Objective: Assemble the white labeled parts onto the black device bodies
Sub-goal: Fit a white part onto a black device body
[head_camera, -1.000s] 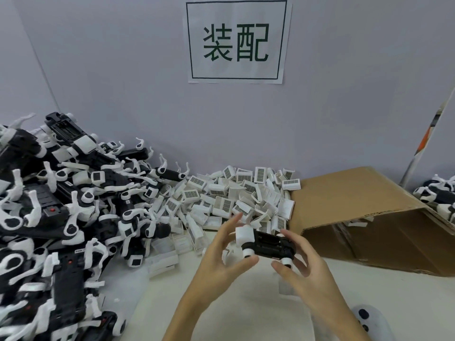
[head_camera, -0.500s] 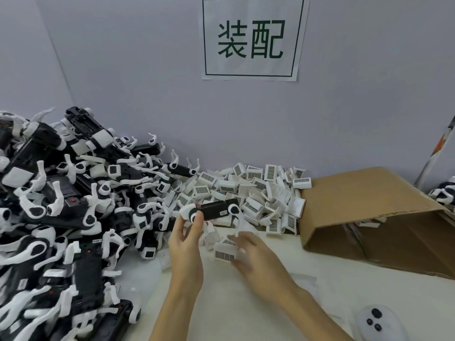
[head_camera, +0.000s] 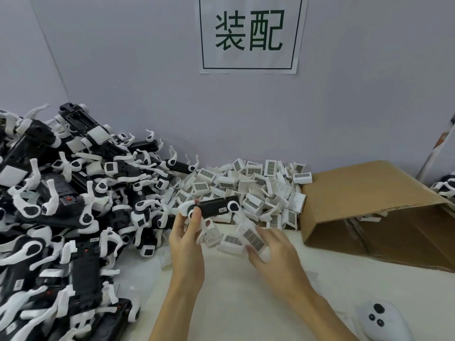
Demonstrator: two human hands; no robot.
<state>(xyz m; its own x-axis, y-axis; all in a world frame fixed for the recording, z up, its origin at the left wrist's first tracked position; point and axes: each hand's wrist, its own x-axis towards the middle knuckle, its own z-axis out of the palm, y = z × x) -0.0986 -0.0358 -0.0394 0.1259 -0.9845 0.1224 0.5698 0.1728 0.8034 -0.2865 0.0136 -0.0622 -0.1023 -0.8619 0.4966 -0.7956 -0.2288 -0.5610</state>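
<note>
2 hands in view: left hand [head_camera: 187,238] pinches 1 black body [head_camera: 212,208] by its left end, held above the table [head_camera: 241,303] edge of the white parts pile [head_camera: 256,190]; right hand [head_camera: 275,244] pinches 1 white part [head_camera: 253,238] just right of it, hands apart. Body heap [head_camera: 64,205] at left and the parts pile are too tangled to count; 1 box [head_camera: 376,207] at right, 1 wall sign [head_camera: 250,33], 1 white controller [head_camera: 380,318] cut off bottom right. Right fingers are blurred, grip detail unclear.

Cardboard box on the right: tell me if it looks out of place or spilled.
The cardboard box lies tipped on its side, its open mouth facing the camera, with a few white pieces visible inside. The white labeled parts lie in a loose heap beside it rather than in it, so they look spilled or dumped out.
</note>
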